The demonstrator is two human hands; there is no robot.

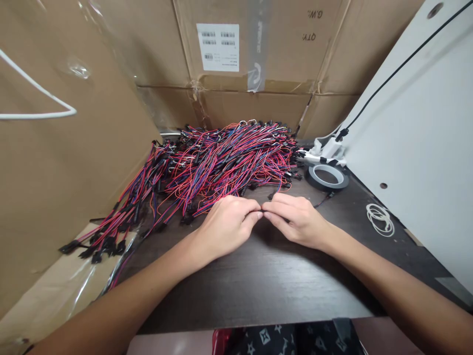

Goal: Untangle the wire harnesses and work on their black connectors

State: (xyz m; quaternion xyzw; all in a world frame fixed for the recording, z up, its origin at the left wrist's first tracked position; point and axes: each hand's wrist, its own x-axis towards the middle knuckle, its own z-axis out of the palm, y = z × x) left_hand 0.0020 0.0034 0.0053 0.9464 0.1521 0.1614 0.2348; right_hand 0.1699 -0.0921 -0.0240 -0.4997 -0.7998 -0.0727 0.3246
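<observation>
My left hand (pixel 229 224) and my right hand (pixel 300 221) meet over the middle of the dark tabletop, fingertips almost touching. Both are closed in a pinch on a thin dark wire (pixel 262 211), mostly hidden by the fingers. A short dark lead with a small connector (pixel 330 195) shows beyond my right hand; whether it joins the pinched piece I cannot tell. Just behind my hands lies a large heap of red, blue and black wire harnesses (pixel 229 162) with black connectors.
A bundle of harnesses (pixel 121 217) spills left onto cardboard (pixel 44 315). At right lie a roll of black tape (pixel 345 181), a coiled white cable (pixel 380 220) and a white plug (pixel 331 147) with a black cord. Cardboard boxes (pixel 281 54) and a white panel (pixel 414 128) border the table.
</observation>
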